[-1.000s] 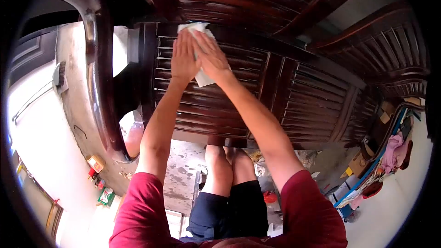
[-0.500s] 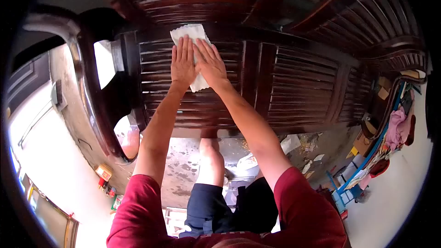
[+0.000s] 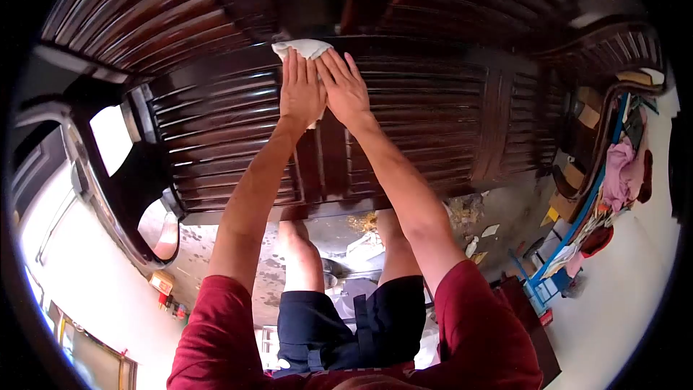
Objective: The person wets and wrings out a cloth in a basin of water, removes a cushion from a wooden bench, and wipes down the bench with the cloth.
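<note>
A white cloth [image 3: 304,47] lies on the slatted seat of a dark, glossy wooden bench [image 3: 426,115]. My left hand [image 3: 302,94] rests flat on the cloth with its fingers stretched forward. Beside it, my right hand [image 3: 346,92] is laid flat too, its fingers extended and partly over the cloth. Both hands touch near the thumbs and cover most of the cloth; its far edge shows past the fingertips, at the back of the seat. Beneath the hands runs the plain board between two slatted panels.
The slatted backrest [image 3: 469,14] rises behind the seat, and a curved armrest [image 3: 79,166] stands at the left. On the right, a blue-edged shelf [image 3: 577,224] holds clothes and papers. Cardboard boxes [image 3: 588,107] sit near it. Debris lies on the floor [image 3: 498,217].
Both hands and the cloth have moved right along the seat, from the left slatted panel to the divider board. The view has shifted right with them, and the cloth's far edge is now bunched.
</note>
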Action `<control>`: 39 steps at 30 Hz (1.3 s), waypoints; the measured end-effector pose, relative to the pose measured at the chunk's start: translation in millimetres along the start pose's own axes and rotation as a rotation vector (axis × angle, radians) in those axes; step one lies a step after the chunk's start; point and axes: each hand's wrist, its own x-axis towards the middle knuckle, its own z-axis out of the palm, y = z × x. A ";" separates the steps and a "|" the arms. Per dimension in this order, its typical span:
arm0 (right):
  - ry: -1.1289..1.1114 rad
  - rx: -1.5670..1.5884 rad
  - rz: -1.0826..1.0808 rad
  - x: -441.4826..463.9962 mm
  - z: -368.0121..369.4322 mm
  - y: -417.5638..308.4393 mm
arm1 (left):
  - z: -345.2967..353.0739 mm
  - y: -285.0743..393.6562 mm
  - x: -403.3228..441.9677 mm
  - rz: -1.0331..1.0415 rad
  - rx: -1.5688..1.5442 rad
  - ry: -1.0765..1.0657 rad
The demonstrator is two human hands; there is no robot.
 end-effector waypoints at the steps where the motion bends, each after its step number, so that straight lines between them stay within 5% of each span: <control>1: -0.005 0.000 -0.006 -2.6 -4.7 9.0 | -0.5 10.7 4.7 -0.026 0.011 -0.006; 8: -0.038 -0.037 0.063 -42.9 -41.8 97.7 | 8.5 101.6 53.7 -0.005 -0.014 -0.017; 17: -0.175 -0.251 0.331 -117.6 -102.5 209.2 | -9.9 229.8 127.2 0.306 0.035 -0.077; 21: -0.048 -0.097 0.320 -129.9 -112.1 227.1 | -12.4 256.6 134.3 0.279 0.041 -0.042; 27: -0.124 -0.136 0.290 -121.2 -99.8 209.5 | 1.9 230.7 120.3 0.296 -0.059 0.067; 35: -0.341 -0.034 0.151 -72.8 -64.4 105.5 | 6.5 131.3 44.8 0.045 0.003 -0.132; 38: -0.310 0.016 0.040 -52.6 -30.7 58.7 | 6.0 83.6 6.6 -0.086 0.084 -0.140; 39: -0.107 0.172 -0.028 -48.1 -25.1 49.9 | 5.6 67.7 -2.2 -0.073 -0.090 0.025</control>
